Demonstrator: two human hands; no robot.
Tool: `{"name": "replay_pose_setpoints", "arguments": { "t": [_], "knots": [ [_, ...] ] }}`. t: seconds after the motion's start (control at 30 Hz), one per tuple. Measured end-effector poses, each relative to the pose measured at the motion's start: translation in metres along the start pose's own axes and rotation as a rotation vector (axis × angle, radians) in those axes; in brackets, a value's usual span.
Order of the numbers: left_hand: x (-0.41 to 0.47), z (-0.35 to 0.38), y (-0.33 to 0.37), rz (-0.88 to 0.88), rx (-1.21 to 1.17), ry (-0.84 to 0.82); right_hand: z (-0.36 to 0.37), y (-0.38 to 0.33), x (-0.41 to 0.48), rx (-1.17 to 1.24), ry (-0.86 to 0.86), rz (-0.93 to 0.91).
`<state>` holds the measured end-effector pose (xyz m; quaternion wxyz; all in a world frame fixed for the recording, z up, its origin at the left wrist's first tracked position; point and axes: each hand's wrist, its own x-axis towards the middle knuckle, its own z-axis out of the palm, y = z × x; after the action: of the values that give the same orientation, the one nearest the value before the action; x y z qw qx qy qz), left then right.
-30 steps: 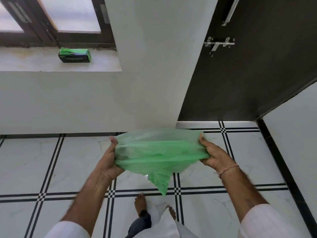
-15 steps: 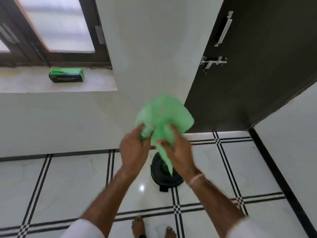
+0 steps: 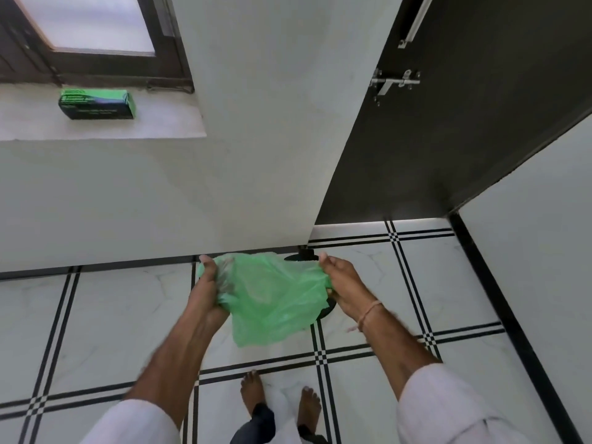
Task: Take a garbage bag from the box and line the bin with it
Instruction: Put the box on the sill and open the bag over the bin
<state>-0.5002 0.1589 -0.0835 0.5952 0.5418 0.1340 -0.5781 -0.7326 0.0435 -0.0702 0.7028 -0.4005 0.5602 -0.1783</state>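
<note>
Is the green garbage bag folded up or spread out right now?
Spread out, not folded. The garbage bag is stretched between the left hand and the right hand, each gripping an edge, its lower part hanging loose.

Green/black box [image 3: 97, 104] on sill [image 3: 166, 123] — white print on front and top, too blurred to read — no legible txt.

The garbage bag [image 3: 272, 299] is looking like thin translucent green plastic film, crinkling, slightly shiny. The box [image 3: 96, 104] is showing smooth printed cardboard. The floor tiles [image 3: 96, 315] are gleaming, glossy, marble-look. The wall [image 3: 256, 139] is reading as matt white paint. The door [image 3: 448, 139] is looking dark and matt, its latch [image 3: 395, 82] shining as bright metal. The sleeves [image 3: 448, 408] are showing white cloth.
</note>
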Motion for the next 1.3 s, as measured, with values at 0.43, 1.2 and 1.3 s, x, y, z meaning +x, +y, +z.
{"name": "replay_pose_setpoints", "arguments": {
  "t": [0.43,1.2,1.3],
  "knots": [
    [0.028,0.002,-0.003,-0.020,0.045,-0.043,-0.030,0.013,0.010,0.486,0.084,-0.014],
    [0.217,0.065,-0.114,-0.147,0.077,-0.128,-0.143,0.127,0.191,0.362,0.158,-0.065],
    [0.252,0.066,-0.147,-0.161,0.164,-0.126,-0.148,0.158,0.219,0.433,0.244,-0.067]
  ]
}}
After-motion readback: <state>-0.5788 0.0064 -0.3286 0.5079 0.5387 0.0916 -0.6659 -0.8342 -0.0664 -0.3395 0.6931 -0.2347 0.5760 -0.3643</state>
